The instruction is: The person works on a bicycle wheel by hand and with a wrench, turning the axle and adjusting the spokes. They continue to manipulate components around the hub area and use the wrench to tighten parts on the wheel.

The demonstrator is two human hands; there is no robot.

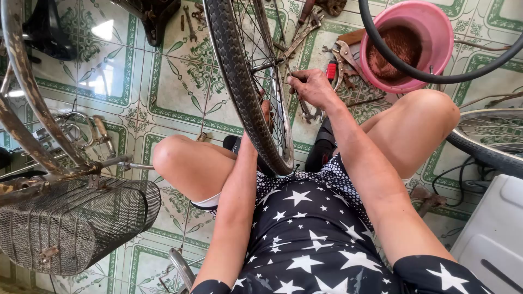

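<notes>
R hand (311,87) grips spokes of wheel (245,81) (tools crowd floor beside).

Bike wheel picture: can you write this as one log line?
right hand: at the spokes of the bike wheel | left hand: hidden behind wheel | wheel: upright between knees | pink bowl: on floor by tools

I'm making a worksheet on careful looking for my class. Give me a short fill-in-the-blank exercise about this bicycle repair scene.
1. The bicycle wheel stands upright between the person's ____.
2. The right hand is at the wheel's ____.
3. The basin on the tiled floor is coloured ____.
4. The basket on the rusty bicycle frame is made of wire ____.

Missing words: knees; spokes; pink; mesh
</notes>
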